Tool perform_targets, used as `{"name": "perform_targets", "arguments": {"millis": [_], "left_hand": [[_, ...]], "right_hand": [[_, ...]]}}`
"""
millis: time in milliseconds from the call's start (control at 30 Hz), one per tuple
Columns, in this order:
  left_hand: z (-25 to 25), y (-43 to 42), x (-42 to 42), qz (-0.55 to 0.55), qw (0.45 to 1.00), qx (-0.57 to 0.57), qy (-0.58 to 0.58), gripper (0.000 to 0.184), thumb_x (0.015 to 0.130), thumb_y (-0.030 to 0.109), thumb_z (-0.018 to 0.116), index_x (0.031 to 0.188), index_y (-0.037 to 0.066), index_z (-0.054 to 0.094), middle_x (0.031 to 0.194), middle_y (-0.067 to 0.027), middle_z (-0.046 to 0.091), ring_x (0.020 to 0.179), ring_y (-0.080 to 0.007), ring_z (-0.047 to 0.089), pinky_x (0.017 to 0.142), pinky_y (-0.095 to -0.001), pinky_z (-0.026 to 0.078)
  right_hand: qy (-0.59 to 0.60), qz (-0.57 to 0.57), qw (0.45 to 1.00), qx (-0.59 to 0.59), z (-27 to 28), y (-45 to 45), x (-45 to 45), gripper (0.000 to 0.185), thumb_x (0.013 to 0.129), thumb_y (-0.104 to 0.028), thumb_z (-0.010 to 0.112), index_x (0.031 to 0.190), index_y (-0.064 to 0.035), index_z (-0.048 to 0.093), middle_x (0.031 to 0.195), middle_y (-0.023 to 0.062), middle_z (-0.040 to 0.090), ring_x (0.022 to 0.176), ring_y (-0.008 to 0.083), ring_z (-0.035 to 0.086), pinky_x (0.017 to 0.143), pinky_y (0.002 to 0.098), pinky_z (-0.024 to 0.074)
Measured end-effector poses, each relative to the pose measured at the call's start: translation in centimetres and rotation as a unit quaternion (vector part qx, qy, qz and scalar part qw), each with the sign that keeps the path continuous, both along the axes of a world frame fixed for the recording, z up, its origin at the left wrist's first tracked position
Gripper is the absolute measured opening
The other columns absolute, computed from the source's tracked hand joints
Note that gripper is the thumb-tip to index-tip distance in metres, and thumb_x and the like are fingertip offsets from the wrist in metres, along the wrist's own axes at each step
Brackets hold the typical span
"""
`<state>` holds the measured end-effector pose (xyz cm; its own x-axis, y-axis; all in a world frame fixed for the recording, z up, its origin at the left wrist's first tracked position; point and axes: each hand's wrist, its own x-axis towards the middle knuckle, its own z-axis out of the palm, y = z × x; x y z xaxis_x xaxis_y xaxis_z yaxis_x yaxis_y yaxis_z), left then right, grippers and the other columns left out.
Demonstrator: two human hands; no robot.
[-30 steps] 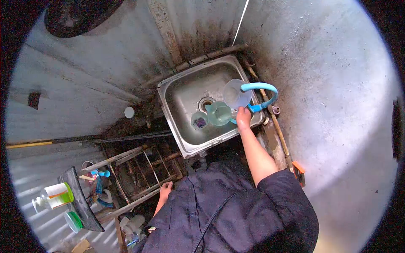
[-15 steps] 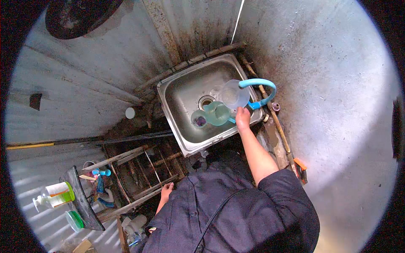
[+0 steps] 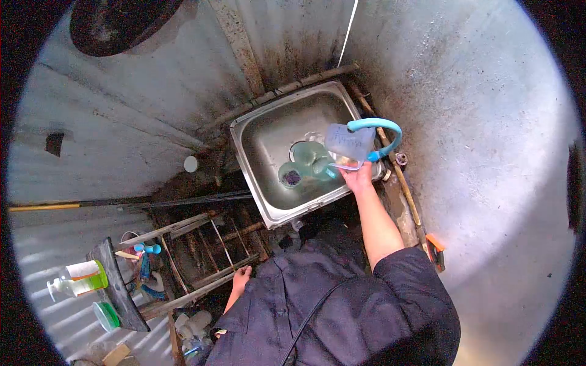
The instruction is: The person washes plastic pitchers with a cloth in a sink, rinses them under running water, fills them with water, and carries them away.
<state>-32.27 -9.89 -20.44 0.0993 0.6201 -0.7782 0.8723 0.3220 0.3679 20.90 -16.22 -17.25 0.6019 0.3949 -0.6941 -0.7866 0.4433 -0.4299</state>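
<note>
My right hand (image 3: 359, 177) grips a clear plastic jug (image 3: 349, 144) at the right side of the metal sink (image 3: 268, 131), below a light blue curved faucet (image 3: 390, 131). The jug is tipped, so its side shows. Left of it in the basin lies a greenish transparent pitcher (image 3: 310, 157) with a light blue handle. Beside that stands a greenish cup (image 3: 290, 175) with something dark purple at its bottom. My left hand (image 3: 242, 274) hangs by the wooden rack (image 3: 207, 285), fingers curled; whether it holds anything is hidden.
A pump bottle (image 3: 79, 279) and a green-lidded tub (image 3: 107, 316) stand on a dark board (image 3: 119, 287) at the left. Corrugated metal walls enclose the corner. An orange-handled tool (image 3: 436, 244) lies right of the sink.
The clear jug has turned from mouth-up to tilted in my right hand. The greenish pitcher has shifted and turned in the basin. My left hand stays by the rack.
</note>
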Motion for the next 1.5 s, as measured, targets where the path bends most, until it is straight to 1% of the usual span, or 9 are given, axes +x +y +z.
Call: {"name": "perform_targets", "arguments": {"millis": [200,300,500,700,1000,1200,1233,1467,1500], "left_hand": [[-0.9,-0.5,-1.1,-0.001,1.000,0.009,0.016,0.045,0.086,0.039,0.059,0.104,-0.002,0.059,0.090,-0.0127,0.063,0.085,-0.0194,0.058,0.079,-0.0325,0.044],[-2.3,-0.7,-2.0,0.007,1.000,0.012,0.012,0.045,0.086,0.039,0.059,0.105,-0.002,0.059,0.091,-0.0136,0.064,0.088,-0.0197,0.058,0.080,-0.0322,0.044],[-1.6,-0.5,-1.8,0.028,1.000,-0.003,-0.001,0.048,0.085,0.041,0.060,0.105,-0.002,0.058,0.092,-0.0119,0.064,0.088,-0.0191,0.059,0.081,-0.0323,0.044],[2.5,0.1,1.3,0.003,0.999,0.002,0.033,0.047,0.085,0.041,0.060,0.103,-0.002,0.059,0.093,-0.0118,0.064,0.088,-0.0190,0.059,0.080,-0.0322,0.045],[-3.9,0.4,-2.8,0.005,1.000,0.005,-0.006,0.047,0.087,0.042,0.058,0.107,0.000,0.058,0.097,-0.0116,0.063,0.088,-0.0209,0.059,0.080,-0.0336,0.045],[0.1,0.7,0.4,0.041,0.999,-0.026,-0.008,0.042,0.087,0.034,0.060,0.108,-0.001,0.057,0.091,-0.0092,0.062,0.080,-0.0152,0.057,0.072,-0.0307,0.046],[0.3,0.6,0.7,0.042,0.999,-0.021,-0.009,0.041,0.087,0.033,0.060,0.108,-0.002,0.057,0.089,-0.0088,0.062,0.080,-0.0144,0.057,0.071,-0.0300,0.046],[0.5,0.6,1.0,-0.020,1.000,-0.008,0.014,0.046,0.086,0.039,0.060,0.109,-0.002,0.057,0.099,-0.0140,0.064,0.094,-0.0227,0.059,0.082,-0.0329,0.045],[0.6,0.6,1.1,-0.029,0.999,-0.002,0.019,0.048,0.086,0.040,0.060,0.109,-0.002,0.057,0.102,-0.0153,0.064,0.097,-0.0245,0.059,0.084,-0.0336,0.044]], "right_hand": [[0.099,-0.041,0.993,0.051,-2.2,1.4,1.6,0.024,0.089,-0.031,0.041,0.093,-0.0083,0.047,0.072,0.0060,0.044,0.062,0.0205,0.049,0.065,0.0404,0.0528],[0.125,-0.103,0.987,0.012,-1.8,2.3,0.8,0.019,0.090,-0.020,0.041,0.075,-0.0114,0.046,0.056,0.0004,0.046,0.045,0.0114,0.046,0.041,0.0232,0.0453],[0.177,-0.104,0.969,0.138,-5.2,1.2,-0.3,0.018,0.087,-0.012,0.043,0.069,-0.0116,0.046,0.053,-0.0013,0.045,0.043,0.0084,0.045,0.039,0.0200,0.0440],[0.205,-0.135,0.967,0.072,-2.9,1.1,-0.9,0.014,0.085,-0.009,0.045,0.071,-0.0100,0.048,0.054,-0.0015,0.045,0.040,0.0077,0.042,0.038,0.0185,0.0431],[0.146,-0.115,0.980,0.076,-3.7,0.4,-2.2,0.019,0.088,-0.022,0.045,0.073,-0.0106,0.048,0.051,-0.0025,0.038,0.042,0.0104,0.040,0.040,0.0227,0.0448],[0.081,-0.081,0.993,-0.003,-0.3,1.5,-1.5,0.023,0.088,-0.033,0.043,0.089,-0.0104,0.047,0.076,0.0032,0.046,0.067,0.0167,0.049,0.067,0.0389,0.0521],[0.036,-0.055,0.998,0.013,-0.4,1.6,-1.1,0.025,0.088,-0.033,0.043,0.097,-0.0101,0.047,0.087,0.0049,0.046,0.078,0.0200,0.051,0.079,0.0446,0.0495],[-0.092,0.007,0.995,0.026,-0.2,2.6,0.9,0.026,0.092,-0.028,0.040,0.106,-0.0064,0.045,0.097,0.0105,0.052,0.091,0.0234,0.055,0.082,0.0481,0.0499],[-0.110,-0.002,0.992,-0.061,0.1,2.7,0.9,0.024,0.092,-0.022,0.044,0.108,-0.0047,0.044,0.099,0.0131,0.052,0.097,0.0242,0.056,0.078,0.0456,0.0517]]}}
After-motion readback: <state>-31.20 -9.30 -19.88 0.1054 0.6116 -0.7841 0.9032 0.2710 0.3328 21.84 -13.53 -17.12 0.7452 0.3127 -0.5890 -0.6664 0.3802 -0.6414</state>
